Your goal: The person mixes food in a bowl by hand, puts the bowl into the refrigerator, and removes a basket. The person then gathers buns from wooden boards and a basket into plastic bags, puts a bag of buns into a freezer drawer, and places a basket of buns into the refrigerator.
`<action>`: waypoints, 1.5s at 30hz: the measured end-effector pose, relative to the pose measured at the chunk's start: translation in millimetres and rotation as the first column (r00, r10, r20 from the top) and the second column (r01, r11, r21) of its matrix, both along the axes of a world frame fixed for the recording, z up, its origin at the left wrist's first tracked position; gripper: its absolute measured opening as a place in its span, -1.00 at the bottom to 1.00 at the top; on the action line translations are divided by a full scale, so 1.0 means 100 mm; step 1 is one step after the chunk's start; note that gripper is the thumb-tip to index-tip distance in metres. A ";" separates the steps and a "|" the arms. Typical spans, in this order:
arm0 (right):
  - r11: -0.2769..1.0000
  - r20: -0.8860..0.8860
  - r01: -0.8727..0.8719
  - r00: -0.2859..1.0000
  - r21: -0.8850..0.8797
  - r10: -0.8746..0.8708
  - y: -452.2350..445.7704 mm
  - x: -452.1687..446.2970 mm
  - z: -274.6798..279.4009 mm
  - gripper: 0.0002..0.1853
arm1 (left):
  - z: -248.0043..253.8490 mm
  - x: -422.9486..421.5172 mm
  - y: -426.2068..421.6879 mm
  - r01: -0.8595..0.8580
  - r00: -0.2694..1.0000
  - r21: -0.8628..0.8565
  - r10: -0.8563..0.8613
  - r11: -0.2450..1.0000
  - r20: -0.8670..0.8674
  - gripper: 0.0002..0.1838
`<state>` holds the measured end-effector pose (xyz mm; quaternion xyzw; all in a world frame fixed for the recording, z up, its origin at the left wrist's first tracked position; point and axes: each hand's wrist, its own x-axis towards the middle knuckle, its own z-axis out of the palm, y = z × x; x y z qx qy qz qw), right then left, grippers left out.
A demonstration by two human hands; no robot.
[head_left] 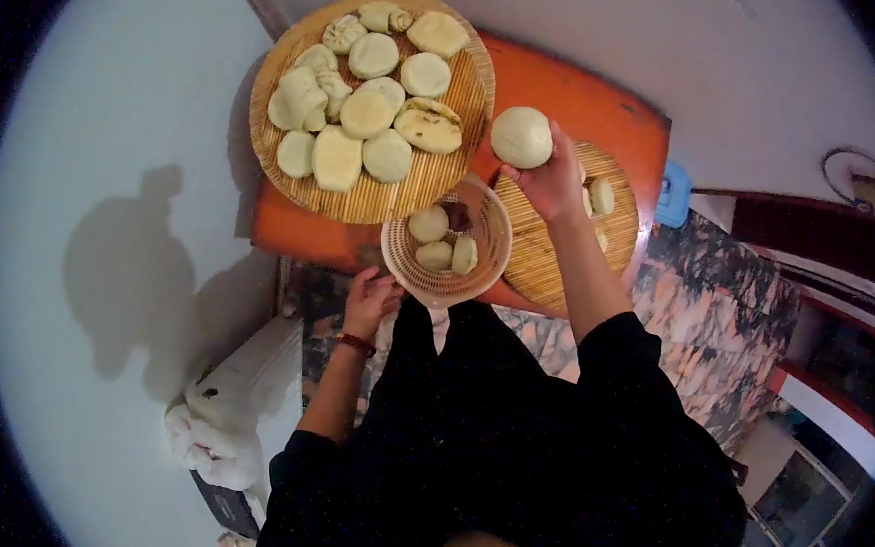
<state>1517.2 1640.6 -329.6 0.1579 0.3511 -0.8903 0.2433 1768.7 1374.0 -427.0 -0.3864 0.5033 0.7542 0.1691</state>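
- Wall [38, 288], pale, at the far left, with a dark shadow [129, 272] cast on it.
- White bag [208, 448], crumpled, low down near that wall.
- Left hand [367, 306], beside the left rim of the basket, its fingers slightly spread; whether the tips touch the rim I cannot tell. A reddish bracelet [355, 345] circles the wrist.
- Large round tray [412, 190] of slats, at upper left, reaching partly past the tabletop. On it lie smooth round buns [387, 156], squarish buns [337, 159], twisted rolls [297, 98] and a split bun [429, 127] showing dark filling.
- Basket [495, 238], a pale, round, perforated one, just below the large tray and in front of the person's black clothes [486, 411]. Inside are three pale buns [428, 224] and a dark reddish item [457, 215].
- Held bun [521, 138], smooth, round and pale, raised above the tabletop between the two trays.
- Right hand [555, 178], fingers and thumb curved round the held bun, gripping it from its right and lower side.
- Smaller round tray [538, 252], under the right forearm, with pale buns [602, 195] on it, partly hidden by the arm.
- Tabletop [587, 94], orange, bearing the trays.
- Blue item [671, 197], just beyond the tabletop's right edge.
- Floor [724, 286], patterned pink and black, at right.
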 end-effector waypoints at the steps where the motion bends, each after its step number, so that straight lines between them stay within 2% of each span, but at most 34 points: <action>1: 1.000 0.002 0.001 1.000 -0.005 -0.001 0.00 0.04 0.01 -0.52 | -0.01 0.00 0.02 -0.019 1.000 -0.048 0.020 0.999 0.004 -0.46; 3: 0.992 -0.073 -0.088 0.994 -0.091 0.081 0.01 0.11 0.02 -0.41 | 0.01 -0.03 0.05 -0.036 0.999 -0.100 0.037 0.994 0.005 -0.47; 4: 0.992 -0.072 -0.086 0.994 -0.095 0.079 0.02 0.13 0.00 -0.41 | 0.02 -0.03 0.06 0.028 0.999 -0.314 -0.036 0.949 -0.018 -0.49; 5: 0.990 -0.075 -0.095 0.993 -0.101 0.088 0.03 0.16 -0.04 -0.44 | 0.07 -0.07 0.08 0.083 0.993 -0.514 -0.112 0.854 -0.025 -0.50; 7: 0.988 -0.074 -0.105 0.993 -0.113 0.097 0.06 0.24 -0.11 -0.46 | 0.18 -0.11 0.09 0.078 0.991 -0.582 -0.126 0.810 -0.043 -0.52; 9: 0.972 -0.069 -0.205 0.974 0.113 0.214 0.09 0.37 -0.11 -0.45 | 0.45 -0.21 0.12 0.067 0.989 -0.648 -0.138 0.758 -0.060 -0.53; 10: 0.947 -0.033 -0.265 0.961 0.182 0.275 0.12 0.43 -0.07 -0.43 | 0.59 -0.28 0.15 0.061 0.964 -0.742 -0.231 0.668 -0.129 -0.53; 11: 0.948 -0.035 -0.266 0.960 0.177 0.276 0.12 0.50 -0.06 -0.43 | 0.75 -0.37 0.19 0.042 0.926 -0.821 -0.331 0.569 -0.182 -0.53; 12: 0.940 -0.016 -0.259 0.963 0.220 0.269 0.13 0.58 -0.06 -0.43 | 0.97 -0.52 0.21 0.104 0.890 -0.824 -0.422 0.556 -0.173 -0.47; 13: 0.930 0.004 -0.254 0.965 0.265 0.262 0.15 0.64 -0.07 -0.43 | 1.05 -0.67 0.21 0.104 0.890 -0.825 -0.422 0.556 -0.172 -0.47; 15: 0.936 0.025 -0.266 0.963 0.230 0.267 0.20 0.76 -0.17 -0.44 | 1.18 -1.06 0.20 0.074 0.677 -0.953 -0.717 0.293 -0.167 -0.39; 17: 0.934 0.075 -0.267 0.964 0.240 0.256 0.23 0.88 -0.24 -0.46 | 1.63 -1.56 0.28 0.081 0.519 -0.997 -0.854 0.011 0.033 -0.33; 18: 0.943 0.062 -0.250 0.968 0.219 0.242 0.21 0.93 -0.19 -0.48 | 1.62 -1.79 0.28 0.005 0.444 -0.999 -0.895 -0.041 0.039 -0.27; 19: 0.944 0.064 -0.248 0.969 0.219 0.239 0.19 0.98 -0.13 -0.48 | 1.59 -1.99 0.28 -0.073 0.365 -0.994 -0.930 -0.086 0.054 -0.21; 20: 0.952 0.081 -0.237 0.971 0.196 0.225 0.18 1.04 -0.06 -0.49 | 1.55 -2.15 0.30 -0.070 0.361 -0.994 -0.931 -0.085 0.054 -0.21; 22: 0.960 0.105 -0.222 0.973 0.171 0.206 0.22 1.14 -0.06 -0.50 | 1.46 -2.42 0.34 -0.259 0.297 -0.926 -0.935 -0.276 0.196 -0.29; 23: 0.957 0.114 -0.215 0.974 0.193 0.195 0.25 1.18 -0.09 -0.51 | 1.41 -2.51 0.34 -0.254 0.291 -0.927 -0.936 -0.276 0.199 -0.29; 25: 0.958 0.128 -0.198 0.976 0.209 0.174 0.31 1.24 -0.13 -0.51 | 1.31 -2.62 0.34 -0.146 0.214 -0.900 -0.902 -0.410 0.376 -0.27; 27: 0.942 0.178 -0.162 0.978 0.294 0.112 0.41 1.33 -0.16 -0.51 | 1.36 -2.66 0.34 -0.106 0.151 -0.896 -0.898 -0.431 0.414 -0.30; 28: 0.942 0.226 -0.173 0.968 0.288 0.109 0.51 1.39 -0.25 -0.51 | 1.36 -2.67 0.32 -0.095 0.145 -0.913 -0.912 -0.398 0.383 -0.32; 30: 0.957 0.235 -0.131 0.970 0.258 0.069 0.64 1.47 -0.37 -0.51 | 1.35 -2.65 0.32 -0.088 0.163 -0.946 -0.941 -0.313 0.297 -0.37; 31: 0.966 0.227 -0.103 0.973 0.236 0.048 0.67 1.51 -0.42 -0.51 | 1.34 -2.65 0.32 -0.084 0.145 -0.945 -0.942 -0.317 0.303 -0.37; 33: 0.972 0.253 -0.050 0.968 0.229 -0.010 0.68 1.55 -0.39 -0.45 | 1.30 -2.66 0.30 -0.069 0.162 -0.967 -0.959 -0.245 0.231 -0.38; 35: 0.989 0.253 0.002 0.967 0.148 -0.040 0.70 1.57 -0.41 -0.46 | 1.26 -2.66 0.29 -0.073 0.147 -0.970 -0.965 -0.230 0.218 -0.39; 38: 0.996 0.265 0.015 0.964 0.087 -0.038 0.69 1.62 -0.55 -0.46 | 1.29 -2.56 0.32 -0.121 0.148 -0.969 -0.969 -0.217 0.199 -0.40; 40: 0.995 0.266 0.009 0.963 0.095 -0.034 0.64 1.64 -0.63 -0.50 | 1.39 -2.49 0.37 -0.288 0.190 -0.947 -0.978 -0.144 0.091 -0.45; 41: 0.994 0.268 -0.005 0.963 0.109 -0.025 0.61 1.66 -0.64 -0.53 | 1.39 -2.44 0.41 -0.287 0.188 -0.947 -0.978 -0.145 0.093 -0.45; 43: 0.995 0.297 0.011 0.954 0.100 -0.041 0.57 1.68 -0.61 -0.53 | 1.36 -2.30 0.55 -0.297 0.021 -0.954 -0.999 -0.035 0.030 -0.47; 45: 0.996 0.315 0.015 0.948 0.088 -0.042 0.54 1.70 -0.58 -0.52 | 1.22 -2.00 0.77 -0.281 -0.089 -0.960 -0.995 -0.016 0.043 -0.59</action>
